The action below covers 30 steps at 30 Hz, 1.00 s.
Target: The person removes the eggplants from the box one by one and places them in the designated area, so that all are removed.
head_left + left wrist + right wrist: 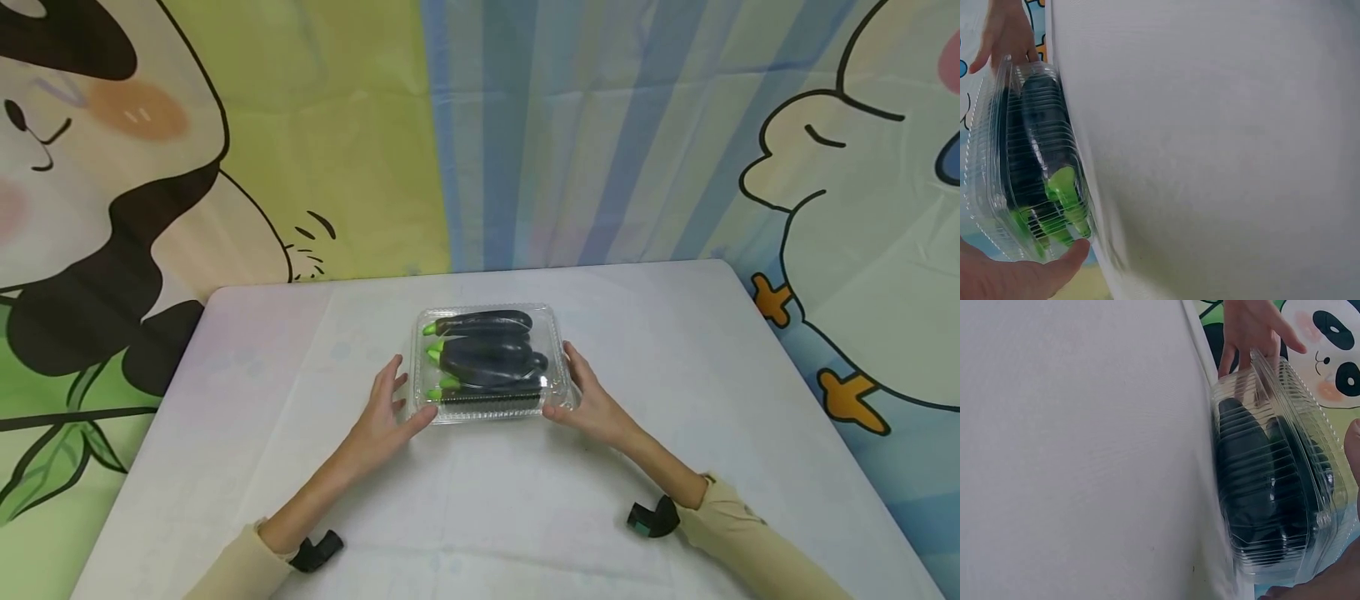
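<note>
A clear plastic clamshell box (pixel 557 367) with a ribbed wall sits closed on the white-covered table. Inside lie several dark purple eggplants (pixel 487 358) with green stem ends pointing left. My left hand (pixel 386 421) is at the box's left side, fingers spread, its thumb at the near left corner. On the other side is my right hand (pixel 596 408), fingers extended along the right wall and thumb by the near right corner. Whether either hand presses on the plastic I cannot tell. Both wrist views show the box between the two hands, the green stems (pixel 1063 187) toward my left thumb.
The white tablecloth (pixel 480 500) spreads around the box. Behind the table hangs a cartoon-printed backdrop (pixel 360 150). Black wrist-worn devices (pixel 318 550) sit at both cuffs, close above the tabletop.
</note>
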### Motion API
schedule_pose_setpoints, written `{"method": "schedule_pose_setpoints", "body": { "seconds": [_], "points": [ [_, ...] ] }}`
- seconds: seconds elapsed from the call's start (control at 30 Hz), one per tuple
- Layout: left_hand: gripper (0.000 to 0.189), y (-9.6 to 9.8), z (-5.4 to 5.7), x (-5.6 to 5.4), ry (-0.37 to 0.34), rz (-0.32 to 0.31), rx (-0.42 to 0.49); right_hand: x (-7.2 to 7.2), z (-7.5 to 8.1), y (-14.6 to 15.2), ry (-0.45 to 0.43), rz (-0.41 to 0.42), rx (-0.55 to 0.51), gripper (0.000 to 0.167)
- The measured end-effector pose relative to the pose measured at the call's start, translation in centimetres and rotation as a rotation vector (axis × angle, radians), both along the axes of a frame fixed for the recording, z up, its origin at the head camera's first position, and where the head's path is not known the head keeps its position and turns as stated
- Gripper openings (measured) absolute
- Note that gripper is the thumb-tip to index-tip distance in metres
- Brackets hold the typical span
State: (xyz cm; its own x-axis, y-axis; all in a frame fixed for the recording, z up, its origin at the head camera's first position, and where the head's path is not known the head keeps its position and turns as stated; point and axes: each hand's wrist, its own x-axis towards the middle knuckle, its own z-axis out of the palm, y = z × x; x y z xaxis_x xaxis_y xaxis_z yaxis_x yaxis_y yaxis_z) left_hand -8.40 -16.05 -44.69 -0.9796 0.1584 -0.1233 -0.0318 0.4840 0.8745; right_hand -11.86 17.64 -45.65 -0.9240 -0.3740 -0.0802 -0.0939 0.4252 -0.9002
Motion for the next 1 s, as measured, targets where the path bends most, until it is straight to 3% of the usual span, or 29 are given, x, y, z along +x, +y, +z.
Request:
{"method": "schedule_pose_setpoints", "body": {
  "seconds": [0.33,0.5,0.7,1.0],
  "points": [
    [0.095,0.7,0.2,-0.4,-0.088,-0.010,-0.011,0.0,-1.0,-0.4,-0.035,0.015,0.015,0.134],
    [0.104,1.1,0.1,-0.4,-0.117,0.006,-0.012,0.1,-1.2,-0.9,-0.043,-0.008,-0.013,0.135],
    [0.122,1.4,-0.6,-0.2,-0.091,0.003,-0.066,0.1,-1.4,-1.4,0.013,-0.036,-0.023,0.133],
    [0.122,1.8,-0.9,-0.2,-0.003,0.000,-0.094,0.1,-1.6,-1.4,0.021,-0.051,-0.005,0.127]
  ]
}}
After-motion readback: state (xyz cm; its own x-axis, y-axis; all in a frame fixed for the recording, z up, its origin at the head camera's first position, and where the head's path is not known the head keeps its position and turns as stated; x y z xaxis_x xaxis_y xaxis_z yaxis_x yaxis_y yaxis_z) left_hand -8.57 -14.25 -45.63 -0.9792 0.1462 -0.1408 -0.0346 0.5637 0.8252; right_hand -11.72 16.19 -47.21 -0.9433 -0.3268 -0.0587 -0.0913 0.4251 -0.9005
